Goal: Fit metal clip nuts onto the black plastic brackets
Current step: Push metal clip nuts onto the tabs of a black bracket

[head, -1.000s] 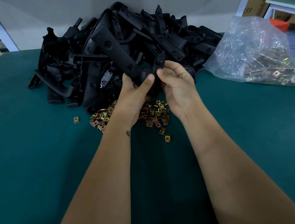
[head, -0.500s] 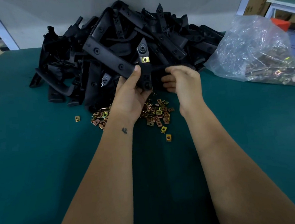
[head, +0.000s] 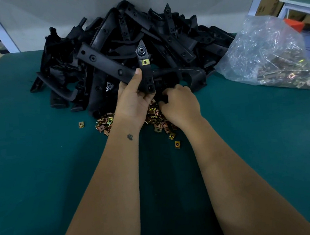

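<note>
My left hand (head: 133,98) grips a long black plastic bracket (head: 107,62) above the table, thumb on its bar. One brass-coloured clip nut (head: 145,62) sits fitted on the bracket's upright tab. My right hand (head: 180,104) is lowered onto the loose heap of clip nuts (head: 157,117) on the green table, fingers curled down into them; whether it holds one is hidden. A big pile of black brackets (head: 162,33) lies just behind both hands.
A clear plastic bag of clip nuts (head: 267,52) lies at the right rear. Single nuts lie apart on the green mat (head: 42,163), one stray nut (head: 81,124) at the left and another stray nut (head: 177,144) nearer me. A white wall backs the pile.
My right hand let go of the bracket and dropped down to the heap of clip nuts. My left hand turned the bracket so the tab with the fitted nut points up.
</note>
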Tool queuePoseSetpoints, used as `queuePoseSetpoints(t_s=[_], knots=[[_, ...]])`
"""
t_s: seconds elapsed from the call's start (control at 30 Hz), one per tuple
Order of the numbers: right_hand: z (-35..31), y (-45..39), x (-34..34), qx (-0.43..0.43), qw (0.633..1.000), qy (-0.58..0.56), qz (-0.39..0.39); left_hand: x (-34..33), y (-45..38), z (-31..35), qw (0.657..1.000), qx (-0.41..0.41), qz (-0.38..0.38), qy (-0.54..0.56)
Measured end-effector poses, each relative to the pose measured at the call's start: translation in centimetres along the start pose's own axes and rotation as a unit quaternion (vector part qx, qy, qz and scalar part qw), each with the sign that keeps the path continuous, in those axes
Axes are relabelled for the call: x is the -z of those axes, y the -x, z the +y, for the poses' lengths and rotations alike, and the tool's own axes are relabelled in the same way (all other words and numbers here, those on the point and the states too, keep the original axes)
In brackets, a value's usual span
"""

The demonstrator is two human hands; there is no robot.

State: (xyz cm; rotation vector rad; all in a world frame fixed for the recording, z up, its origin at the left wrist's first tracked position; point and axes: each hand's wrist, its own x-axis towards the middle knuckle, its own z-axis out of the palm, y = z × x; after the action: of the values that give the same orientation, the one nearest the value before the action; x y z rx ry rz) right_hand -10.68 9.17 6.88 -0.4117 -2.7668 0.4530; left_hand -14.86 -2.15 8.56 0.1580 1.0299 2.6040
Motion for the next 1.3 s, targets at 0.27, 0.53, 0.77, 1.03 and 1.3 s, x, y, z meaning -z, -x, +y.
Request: queuePoseSetpoints(t_s=[0.27, 0.53, 0.77, 1.03, 1.3], knots=[[-0.4, 0.0, -0.3, 0.009, 0.999, -0.032, 0.026, -0.1, -0.2, -0.1, 1.000, 0.002, 0.012, -0.006], [-0.3, -0.2, 0.2, -0.024, 0.954, -0.293, 0.062, 0.1, -0.3, -0.1, 1.000, -0.001, 0.021, 0.002], [-0.1, -0.6, 1.0, -0.079, 0.880, -0.461, 0.082, 0.3, -0.6, -0.1, 0.999, 0.009, 0.048, 0.005], [0.3, -0.7, 0.8, -0.096, 0.893, -0.434, 0.074, 0.7, -1.0, 0.0, 0.998, 0.012, 0.055, 0.012], [1.0, -0.5, 0.6, -0.091, 0.979, -0.167, 0.073, 0.8, -0.9, 0.2, 0.998, 0.005, 0.051, 0.036]])
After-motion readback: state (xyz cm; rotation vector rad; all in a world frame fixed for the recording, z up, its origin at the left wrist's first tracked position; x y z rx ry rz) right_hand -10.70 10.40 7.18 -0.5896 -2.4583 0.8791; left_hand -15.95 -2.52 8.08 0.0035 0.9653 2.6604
